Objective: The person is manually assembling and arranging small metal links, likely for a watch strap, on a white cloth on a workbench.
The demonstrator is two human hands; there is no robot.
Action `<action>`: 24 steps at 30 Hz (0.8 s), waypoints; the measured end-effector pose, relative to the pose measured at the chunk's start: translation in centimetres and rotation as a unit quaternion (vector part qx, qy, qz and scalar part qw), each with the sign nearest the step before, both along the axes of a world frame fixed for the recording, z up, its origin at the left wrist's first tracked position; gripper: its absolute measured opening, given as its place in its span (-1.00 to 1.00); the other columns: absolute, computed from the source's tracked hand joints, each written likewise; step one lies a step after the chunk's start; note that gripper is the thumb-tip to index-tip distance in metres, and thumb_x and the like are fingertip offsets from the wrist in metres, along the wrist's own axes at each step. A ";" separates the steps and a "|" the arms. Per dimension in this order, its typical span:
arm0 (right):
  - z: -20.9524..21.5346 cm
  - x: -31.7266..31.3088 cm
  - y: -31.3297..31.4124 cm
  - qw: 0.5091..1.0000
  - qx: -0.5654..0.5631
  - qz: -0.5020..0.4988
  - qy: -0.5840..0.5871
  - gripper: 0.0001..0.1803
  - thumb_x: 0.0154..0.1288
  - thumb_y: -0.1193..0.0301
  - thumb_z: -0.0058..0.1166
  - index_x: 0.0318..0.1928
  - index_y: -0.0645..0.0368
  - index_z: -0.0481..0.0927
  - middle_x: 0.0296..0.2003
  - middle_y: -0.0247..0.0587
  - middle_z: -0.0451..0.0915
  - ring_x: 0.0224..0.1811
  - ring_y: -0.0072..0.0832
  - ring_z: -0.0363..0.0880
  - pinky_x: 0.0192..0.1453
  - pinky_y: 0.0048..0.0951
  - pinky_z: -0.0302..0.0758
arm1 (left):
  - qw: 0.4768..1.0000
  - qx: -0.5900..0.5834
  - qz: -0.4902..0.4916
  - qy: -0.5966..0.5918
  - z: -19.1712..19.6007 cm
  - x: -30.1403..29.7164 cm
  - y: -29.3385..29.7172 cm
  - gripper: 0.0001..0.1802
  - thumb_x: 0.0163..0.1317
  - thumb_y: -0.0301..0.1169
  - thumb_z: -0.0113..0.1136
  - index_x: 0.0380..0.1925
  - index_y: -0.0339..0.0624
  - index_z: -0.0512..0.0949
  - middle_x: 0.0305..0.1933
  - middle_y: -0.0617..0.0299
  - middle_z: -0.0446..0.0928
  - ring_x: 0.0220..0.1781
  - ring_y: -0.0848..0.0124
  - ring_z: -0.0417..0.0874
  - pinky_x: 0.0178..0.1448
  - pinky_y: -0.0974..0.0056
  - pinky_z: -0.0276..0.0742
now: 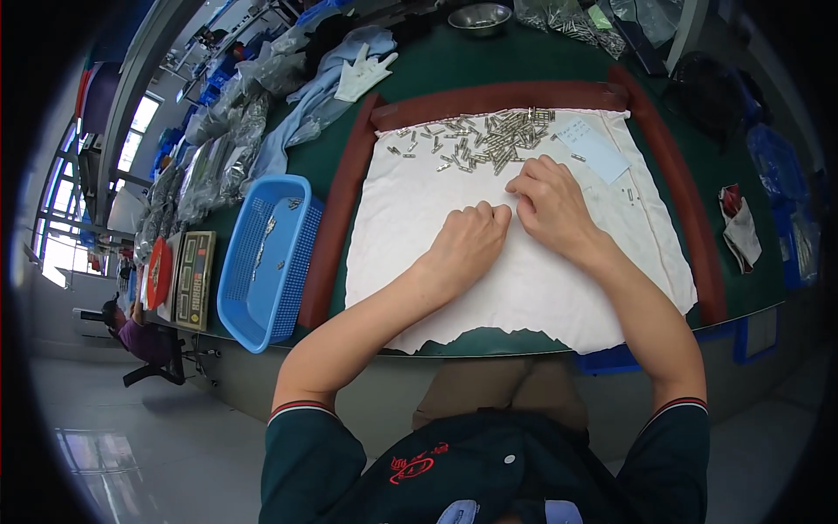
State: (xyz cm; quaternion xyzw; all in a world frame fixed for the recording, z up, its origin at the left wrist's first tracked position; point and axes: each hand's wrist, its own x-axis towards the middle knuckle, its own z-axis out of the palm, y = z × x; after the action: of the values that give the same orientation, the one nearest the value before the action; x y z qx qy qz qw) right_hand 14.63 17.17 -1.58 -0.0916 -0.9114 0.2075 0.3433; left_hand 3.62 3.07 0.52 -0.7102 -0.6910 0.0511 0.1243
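Note:
Over the white cloth (410, 253), my left hand (472, 237) is closed, its thumb and fingertips turned toward the right hand. Close beside it, my right hand (553, 203) is also closed, fingers bent in a pinch. Whatever sits between the fingers is too small or hidden to make out. Just beyond my hands lies a loose pile of small silvery metal cylinders (513, 135), with several scattered singly to its left. A pale blue slip of paper (595, 150) with handwriting rests on the cloth to the right of the pile, a few single pieces near it.
Dark red padded bars (497, 99) border the cloth on three sides. At the left stands a blue plastic basket (292, 271) holding a few metal parts, beside a scale (194, 281). A metal bowl (480, 19), bagged parts (572, 26) and a white glove (362, 77) lie farther back.

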 end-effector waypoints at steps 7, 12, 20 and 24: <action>-0.3 -0.1 -0.1 1.000 -0.002 0.007 -0.013 -0.84 -0.05 0.66 0.06 -0.40 0.25 0.64 -0.40 -0.17 0.53 -0.23 -0.21 0.48 -0.12 -0.24 0.40 | 0.994 -0.001 0.003 0.106 -0.2 1.1 -0.3 -0.90 0.14 -0.41 0.08 -0.41 -0.15 0.37 -0.55 0.26 0.45 -0.55 0.43 0.59 -0.51 0.35 0.44; -0.5 -0.1 0.1 0.999 -0.004 0.003 -0.041 -0.85 -0.04 0.59 0.09 -0.39 0.22 0.65 -0.36 -0.20 0.53 -0.16 -0.25 0.49 -0.08 -0.25 0.39 | 0.994 -0.024 -0.004 0.106 0.3 0.8 0.2 -0.90 0.12 -0.40 0.09 -0.44 -0.12 0.37 -0.63 0.34 0.45 -0.59 0.48 0.57 -0.53 0.39 0.37; 1.9 0.3 0.0 0.994 -0.020 0.032 -0.101 -0.95 -0.08 0.51 0.11 -0.53 0.20 0.59 -0.51 -0.21 0.53 -0.29 -0.26 0.50 -0.18 -0.29 0.38 | 0.994 -0.094 -0.026 -0.050 0.7 -1.2 1.0 -0.83 0.14 -0.39 0.11 -0.42 -0.30 0.43 -0.67 0.10 0.54 -0.57 0.19 0.67 -0.44 0.17 0.55; 4.2 1.1 -1.2 0.973 -0.063 0.047 -0.217 -0.84 -0.13 0.35 0.19 -0.60 0.15 0.53 -0.54 -0.22 0.52 -0.30 -0.29 0.51 -0.17 -0.29 0.34 | 0.976 -0.134 0.017 -0.172 1.9 -1.8 0.9 -0.84 0.21 -0.39 0.03 -0.33 -0.29 0.41 -0.55 -0.03 0.58 -0.46 0.16 0.68 -0.37 0.12 0.52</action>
State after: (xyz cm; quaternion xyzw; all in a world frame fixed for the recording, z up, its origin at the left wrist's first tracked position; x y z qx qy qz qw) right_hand 15.75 15.97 2.62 -0.1125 -0.9527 0.2553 0.1208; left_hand 1.84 3.96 2.47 -0.7068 -0.7007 0.0228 -0.0939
